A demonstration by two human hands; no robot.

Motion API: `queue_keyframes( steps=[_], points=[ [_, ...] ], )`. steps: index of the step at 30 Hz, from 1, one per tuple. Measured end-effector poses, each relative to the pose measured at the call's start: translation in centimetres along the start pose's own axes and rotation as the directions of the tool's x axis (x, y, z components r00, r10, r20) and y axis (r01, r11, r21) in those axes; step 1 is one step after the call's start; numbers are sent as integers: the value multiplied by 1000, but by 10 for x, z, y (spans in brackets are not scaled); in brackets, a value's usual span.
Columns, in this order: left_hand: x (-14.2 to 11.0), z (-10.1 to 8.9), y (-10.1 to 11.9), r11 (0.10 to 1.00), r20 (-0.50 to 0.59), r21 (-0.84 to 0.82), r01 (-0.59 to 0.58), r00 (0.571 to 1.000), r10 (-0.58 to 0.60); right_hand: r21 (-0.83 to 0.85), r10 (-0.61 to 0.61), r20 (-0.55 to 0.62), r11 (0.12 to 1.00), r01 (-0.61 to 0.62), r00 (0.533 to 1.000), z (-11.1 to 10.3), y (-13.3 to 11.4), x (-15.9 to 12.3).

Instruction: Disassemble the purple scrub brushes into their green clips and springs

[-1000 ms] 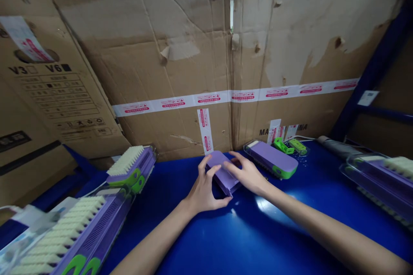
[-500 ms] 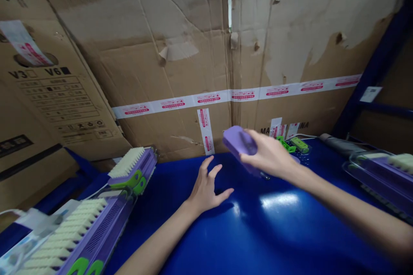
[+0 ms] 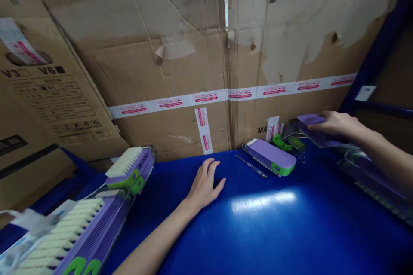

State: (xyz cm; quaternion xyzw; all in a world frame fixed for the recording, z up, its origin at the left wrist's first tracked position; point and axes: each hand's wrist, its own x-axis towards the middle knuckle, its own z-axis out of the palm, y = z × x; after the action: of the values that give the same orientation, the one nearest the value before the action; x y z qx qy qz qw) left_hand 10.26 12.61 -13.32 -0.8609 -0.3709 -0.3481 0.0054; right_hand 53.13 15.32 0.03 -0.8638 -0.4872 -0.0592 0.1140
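Far to the right, my right hand (image 3: 338,123) grips a purple plastic cover (image 3: 311,125), raised over the back right of the table. My left hand (image 3: 204,184) rests near the middle with fingers apart and nothing in them. To its right lies a small screwdriver (image 3: 253,167) with a clear handle. Beside that sits a purple and green brush-like device (image 3: 272,157), smooth side up. Two green plastic parts, a clip (image 3: 281,142) and a small block (image 3: 296,142), lie just behind the device.
On the left stand purple devices with pale bristles, one farther back (image 3: 130,167) and a larger one nearer (image 3: 87,227). Another clear-cased device (image 3: 371,176) is at the right, partly behind my forearm. Cardboard sheets (image 3: 174,68) wall off the back of the blue table (image 3: 200,240).
My right hand has lifted the purple cover away from my left hand and carried it to the far right. My left hand has let go and stayed. The screwdriver is now uncovered.
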Motion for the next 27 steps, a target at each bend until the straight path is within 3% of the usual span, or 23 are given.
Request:
queue_keyframes(
  steps=[4, 9, 14, 21, 27],
  points=[
    [-1, 0, -1, 1000, 14, 5, 3, 1000, -3, -35, 101, 139, 995, -97, 985, 10, 11, 18],
    [-1, 0, -1, 1000, 25, 9, 0, 1000, -1, -33, 83, 259, 997, -77, 962, 34, 19, 45],
    [0, 0, -1, 1000, 26, 11, -9, 1000, 8, -12, 41, 287, 999, -39, 957, 51, 21, 48],
    [-1, 2, -3, 1000, 42, 15, -7, 999, 6, -30, 45, 308, 999, -37, 950, 51, 21, 40],
    [0, 2, -2, 1000, 60, -3, 3, 998, -3, -24, -8, 190, 1000, 13, 982, 60, 26, 40]
  ],
)
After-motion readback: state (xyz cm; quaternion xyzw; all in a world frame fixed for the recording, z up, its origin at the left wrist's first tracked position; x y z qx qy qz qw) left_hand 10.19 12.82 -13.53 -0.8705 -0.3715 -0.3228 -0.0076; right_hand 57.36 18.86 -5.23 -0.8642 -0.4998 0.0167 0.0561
